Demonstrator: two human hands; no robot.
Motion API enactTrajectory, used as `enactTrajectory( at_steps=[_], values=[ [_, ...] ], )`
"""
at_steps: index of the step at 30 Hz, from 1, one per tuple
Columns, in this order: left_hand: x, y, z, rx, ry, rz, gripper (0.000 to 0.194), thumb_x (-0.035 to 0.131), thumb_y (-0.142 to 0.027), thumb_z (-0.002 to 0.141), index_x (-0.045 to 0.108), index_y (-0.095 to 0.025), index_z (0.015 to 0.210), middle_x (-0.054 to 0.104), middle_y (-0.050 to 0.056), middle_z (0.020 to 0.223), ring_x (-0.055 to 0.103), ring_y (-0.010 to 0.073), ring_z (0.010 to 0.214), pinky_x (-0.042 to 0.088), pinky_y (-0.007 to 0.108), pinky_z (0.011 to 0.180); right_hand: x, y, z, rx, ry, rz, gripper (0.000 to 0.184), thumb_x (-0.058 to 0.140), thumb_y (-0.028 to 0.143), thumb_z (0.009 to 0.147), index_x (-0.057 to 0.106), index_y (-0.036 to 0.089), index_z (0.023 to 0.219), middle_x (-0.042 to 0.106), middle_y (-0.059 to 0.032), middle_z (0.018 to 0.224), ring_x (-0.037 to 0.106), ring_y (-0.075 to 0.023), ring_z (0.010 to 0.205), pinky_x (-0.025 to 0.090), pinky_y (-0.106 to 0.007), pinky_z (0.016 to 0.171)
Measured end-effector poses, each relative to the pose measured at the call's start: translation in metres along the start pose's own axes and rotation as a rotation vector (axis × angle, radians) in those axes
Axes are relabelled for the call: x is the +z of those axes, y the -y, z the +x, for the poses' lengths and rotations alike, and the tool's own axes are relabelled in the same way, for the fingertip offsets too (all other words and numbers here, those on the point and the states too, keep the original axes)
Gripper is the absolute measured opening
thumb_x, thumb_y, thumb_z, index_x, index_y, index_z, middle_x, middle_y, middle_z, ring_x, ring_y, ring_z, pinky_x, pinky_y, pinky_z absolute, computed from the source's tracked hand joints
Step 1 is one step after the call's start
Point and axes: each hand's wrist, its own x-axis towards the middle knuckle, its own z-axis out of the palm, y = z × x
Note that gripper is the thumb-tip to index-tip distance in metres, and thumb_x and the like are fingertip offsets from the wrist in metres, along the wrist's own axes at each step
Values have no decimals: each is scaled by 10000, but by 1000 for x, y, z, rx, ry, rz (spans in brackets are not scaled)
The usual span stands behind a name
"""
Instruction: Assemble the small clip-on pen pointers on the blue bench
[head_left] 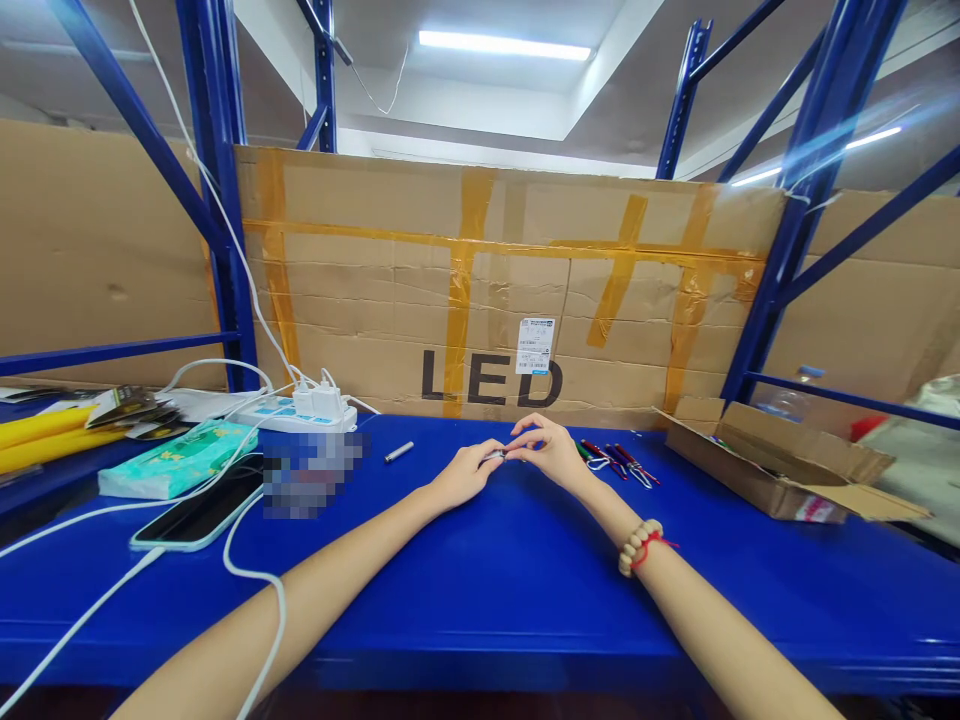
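Over the blue tabletop (480,590), my left hand (466,474) is closed around a small silvery piece (495,454), too small and too covered by the fingers to identify. My right hand (551,452) meets it from the right, thumb and forefinger pinched at the end of that piece, the other fingers raised and curved. Whatever lies between the right fingertips is hidden. Left of my hands lies a short silver cylinder (399,452). Just beyond my right hand is a loose group of red, green and silvery slim pieces (619,462), some with wire-like loops.
An open cardboard box (780,490) stands at the right. On the left are a phone (202,510) with white cables, a green tissue pack (180,460) and a power strip (300,410) with plugs. A large cardboard panel (360,300) closes off the back between blue posts.
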Motion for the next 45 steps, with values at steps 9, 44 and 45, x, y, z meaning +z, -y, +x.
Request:
enactTrajectory(
  at_steps=[9,44,45],
  values=[
    [-2,-3,-3,-18,89,108,103,453,-194,828,553,-167,836,597,-9,745,535,125,685,369,209,644,0,-4,-3,23,123,1,147,716,342,645,704,197,668,542,-15,807,502,-81,681,396,-195,609],
    [0,-4,-3,14,-19,121,76,424,-202,827,400,-194,755,562,-14,702,532,138,668,373,223,621,7,8,-5,133,79,-33,222,596,310,737,649,142,602,562,-24,778,511,-72,633,395,-196,617],
    [0,-5,-3,33,-11,135,72,430,-180,817,406,-192,751,584,-4,753,544,145,717,381,227,648,9,8,-5,143,84,-28,282,570,329,759,639,138,563,564,-28,755,513,-74,630,394,-195,612]
  ],
)
